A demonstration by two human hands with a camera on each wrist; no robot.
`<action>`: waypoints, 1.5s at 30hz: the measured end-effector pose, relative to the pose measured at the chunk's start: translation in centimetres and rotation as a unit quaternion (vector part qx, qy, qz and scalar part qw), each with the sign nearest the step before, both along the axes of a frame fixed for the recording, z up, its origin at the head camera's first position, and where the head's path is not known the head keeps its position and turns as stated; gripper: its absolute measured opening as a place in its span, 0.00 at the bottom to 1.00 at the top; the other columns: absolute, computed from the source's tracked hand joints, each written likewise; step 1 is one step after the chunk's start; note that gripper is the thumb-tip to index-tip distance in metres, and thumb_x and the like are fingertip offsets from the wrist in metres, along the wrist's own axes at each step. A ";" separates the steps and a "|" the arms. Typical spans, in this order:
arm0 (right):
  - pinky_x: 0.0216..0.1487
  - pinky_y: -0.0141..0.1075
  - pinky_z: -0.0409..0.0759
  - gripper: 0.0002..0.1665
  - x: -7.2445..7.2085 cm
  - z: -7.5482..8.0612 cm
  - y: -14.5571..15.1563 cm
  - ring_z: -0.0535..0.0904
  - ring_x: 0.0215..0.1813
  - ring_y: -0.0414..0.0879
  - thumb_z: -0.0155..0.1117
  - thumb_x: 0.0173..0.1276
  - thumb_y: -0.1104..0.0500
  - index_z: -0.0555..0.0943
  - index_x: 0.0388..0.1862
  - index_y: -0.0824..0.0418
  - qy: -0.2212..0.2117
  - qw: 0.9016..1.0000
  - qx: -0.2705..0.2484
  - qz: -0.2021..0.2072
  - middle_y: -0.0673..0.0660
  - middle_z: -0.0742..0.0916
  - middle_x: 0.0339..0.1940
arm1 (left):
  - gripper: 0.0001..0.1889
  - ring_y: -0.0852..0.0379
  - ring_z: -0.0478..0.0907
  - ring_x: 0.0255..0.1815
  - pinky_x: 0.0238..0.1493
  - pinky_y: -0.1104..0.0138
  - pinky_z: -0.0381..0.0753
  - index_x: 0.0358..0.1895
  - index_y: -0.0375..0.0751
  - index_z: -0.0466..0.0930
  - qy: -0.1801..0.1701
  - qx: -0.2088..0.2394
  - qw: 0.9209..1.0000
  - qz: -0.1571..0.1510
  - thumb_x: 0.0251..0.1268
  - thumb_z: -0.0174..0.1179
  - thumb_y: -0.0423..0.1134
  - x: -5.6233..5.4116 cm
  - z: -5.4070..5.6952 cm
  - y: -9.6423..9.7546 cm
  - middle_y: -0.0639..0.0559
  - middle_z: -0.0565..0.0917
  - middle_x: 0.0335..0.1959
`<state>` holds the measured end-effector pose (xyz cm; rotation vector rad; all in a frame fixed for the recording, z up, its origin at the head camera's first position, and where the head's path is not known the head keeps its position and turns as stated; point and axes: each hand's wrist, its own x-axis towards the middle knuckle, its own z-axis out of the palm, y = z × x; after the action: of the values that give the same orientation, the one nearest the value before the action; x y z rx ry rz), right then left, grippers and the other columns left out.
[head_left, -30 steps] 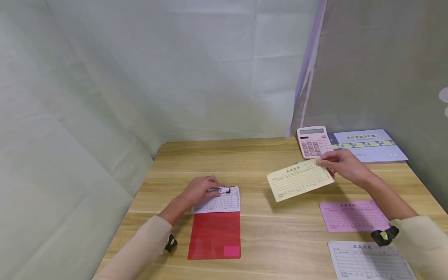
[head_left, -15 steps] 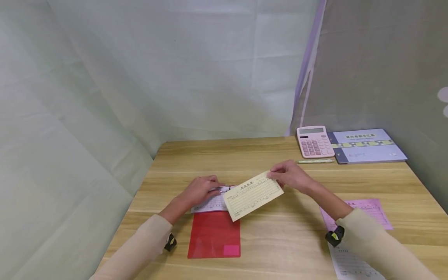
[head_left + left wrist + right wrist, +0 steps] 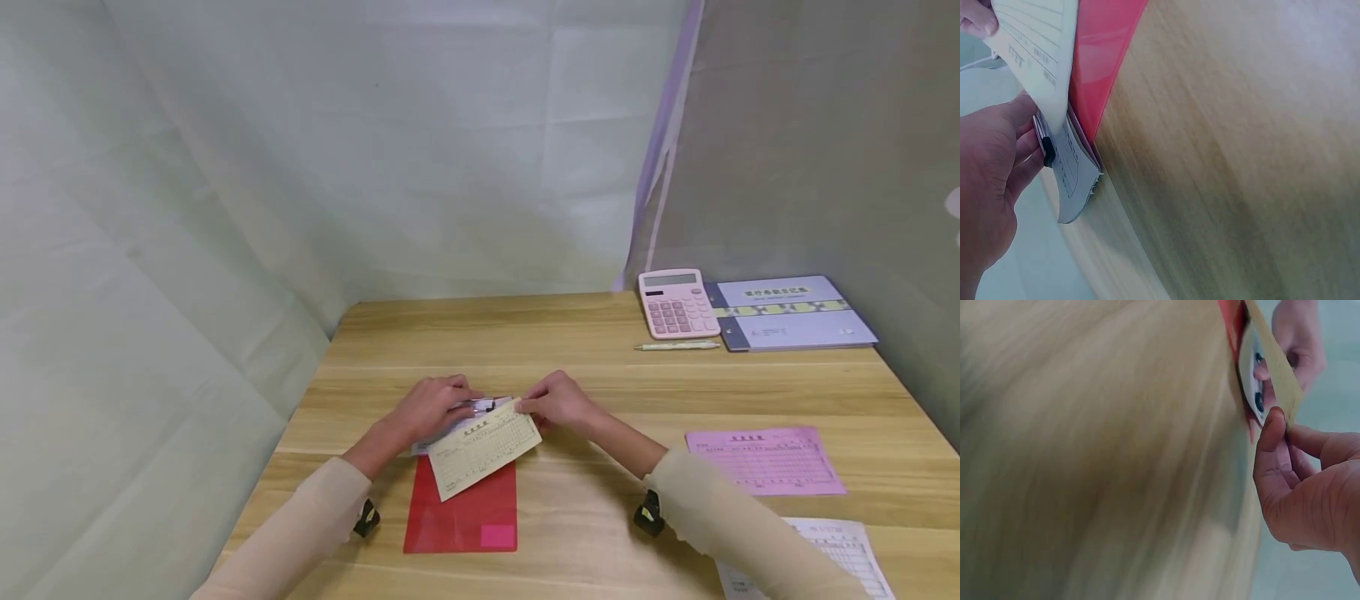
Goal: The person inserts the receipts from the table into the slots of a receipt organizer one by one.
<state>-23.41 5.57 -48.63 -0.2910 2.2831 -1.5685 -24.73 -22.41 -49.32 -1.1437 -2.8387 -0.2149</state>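
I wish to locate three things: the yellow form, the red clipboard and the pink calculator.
Yellow form [image 3: 485, 451], head view: middle of its printed face.
Red clipboard [image 3: 467, 515], head view: bare lower part.
Pink calculator [image 3: 678, 304], head view: middle of its front.

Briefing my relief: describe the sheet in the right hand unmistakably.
On the wooden table lies a red clipboard. Slanting over it, pinched by the right hand, is a printed slip. Unlike the pink slip and white slip to the right, it's pale yellow.

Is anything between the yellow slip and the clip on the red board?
Nothing visible stands between the yellow slip, pinched in the right hand, and the clip. The left hand grips the clip's left side, so it might crowd that end.
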 end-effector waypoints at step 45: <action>0.18 0.35 0.80 0.08 0.3 -1.6 -3.1 0.78 0.14 0.41 0.74 0.71 0.63 0.90 0.32 0.65 0.090 0.991 0.080 -0.050 0.53 0.88 0.23 | 0.16 0.63 0.77 0.36 0.38 0.72 0.82 0.64 0.45 0.87 0.077 -0.004 0.996 -0.044 0.77 0.65 0.35 0.6 -0.9 -0.3 0.55 0.81 0.41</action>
<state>-23.06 2.50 -50.25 -0.2905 2.5820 -1.4473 -24.13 -22.66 -50.19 -1.2320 -2.6613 -0.1138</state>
